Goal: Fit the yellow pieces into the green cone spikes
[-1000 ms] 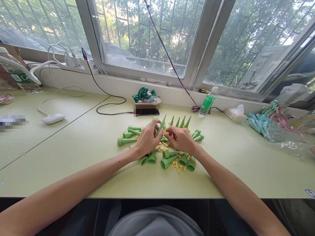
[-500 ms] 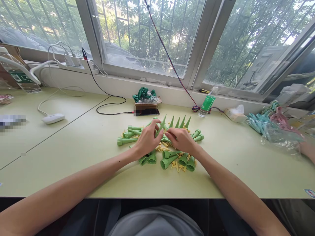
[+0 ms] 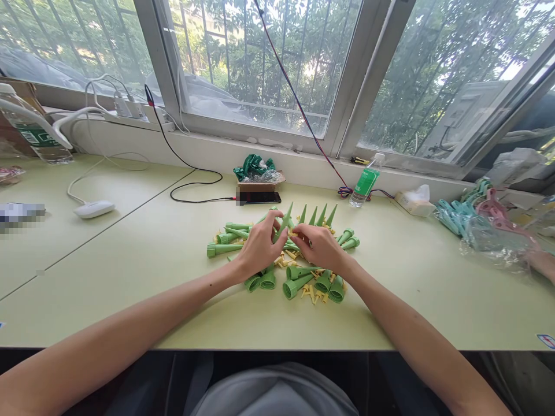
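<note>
My left hand [image 3: 261,245] is closed around a green plant watering spike [image 3: 287,215], whose point sticks up above the fingers. Close beside it, my right hand [image 3: 318,245] makes a pinch at the spike's side; a bit of yellow plastic shows at its fingertips, partly hidden. Around both hands lie several more green spikes [image 3: 299,284] with wide threaded ends. Among them are scattered small yellow valve pieces [image 3: 311,293]. Behind my right hand, several spikes [image 3: 321,215] stand with their points up.
A phone [image 3: 260,197] on a black cable and a small cardboard box [image 3: 260,186] lie behind the pile. A water bottle [image 3: 365,184] and tissue pack [image 3: 415,201] stand farther right. A white mouse-like device [image 3: 94,209] is at left. Another person's hand [image 3: 541,264] is by bagged clips [image 3: 489,228].
The fingers of my right hand have shifted slightly, and a bit of yellow now shows at their tips. My left hand and the spike stay in place.
</note>
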Tool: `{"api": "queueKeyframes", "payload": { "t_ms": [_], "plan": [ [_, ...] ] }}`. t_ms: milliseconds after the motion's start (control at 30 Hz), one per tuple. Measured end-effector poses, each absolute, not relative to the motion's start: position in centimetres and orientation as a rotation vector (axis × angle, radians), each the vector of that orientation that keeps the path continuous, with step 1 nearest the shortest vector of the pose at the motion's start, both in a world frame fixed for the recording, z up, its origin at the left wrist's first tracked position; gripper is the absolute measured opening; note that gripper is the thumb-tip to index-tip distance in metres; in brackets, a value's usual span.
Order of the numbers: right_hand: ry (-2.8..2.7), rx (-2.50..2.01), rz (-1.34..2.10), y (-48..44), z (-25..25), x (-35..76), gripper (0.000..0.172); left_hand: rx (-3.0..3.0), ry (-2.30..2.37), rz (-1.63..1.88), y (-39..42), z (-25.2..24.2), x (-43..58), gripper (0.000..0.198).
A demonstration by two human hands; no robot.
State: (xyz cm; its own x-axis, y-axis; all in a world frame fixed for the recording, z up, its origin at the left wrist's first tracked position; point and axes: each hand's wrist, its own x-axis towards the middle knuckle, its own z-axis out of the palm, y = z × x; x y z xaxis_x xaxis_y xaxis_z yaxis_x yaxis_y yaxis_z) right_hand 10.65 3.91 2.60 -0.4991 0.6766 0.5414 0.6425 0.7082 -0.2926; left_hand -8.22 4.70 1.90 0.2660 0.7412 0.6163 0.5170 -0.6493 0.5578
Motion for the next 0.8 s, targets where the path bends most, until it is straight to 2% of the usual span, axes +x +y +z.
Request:
{"api": "queueKeyframes", "payload": {
  "t_ms": [533, 800],
  "plan": [
    [-2.288, -1.035, 0.036, 4.04, 2.66, 10.61, 0.034, 2.296, 1.125, 1.345, 4.69, 1.81, -8.23, 0.027],
    [-2.257, -1.021, 0.115, 3.78, 2.74, 10.61, 0.013, 2.329, 1.135, 1.321, 4.57, 1.96, -8.27, 0.033]
  ]
}}
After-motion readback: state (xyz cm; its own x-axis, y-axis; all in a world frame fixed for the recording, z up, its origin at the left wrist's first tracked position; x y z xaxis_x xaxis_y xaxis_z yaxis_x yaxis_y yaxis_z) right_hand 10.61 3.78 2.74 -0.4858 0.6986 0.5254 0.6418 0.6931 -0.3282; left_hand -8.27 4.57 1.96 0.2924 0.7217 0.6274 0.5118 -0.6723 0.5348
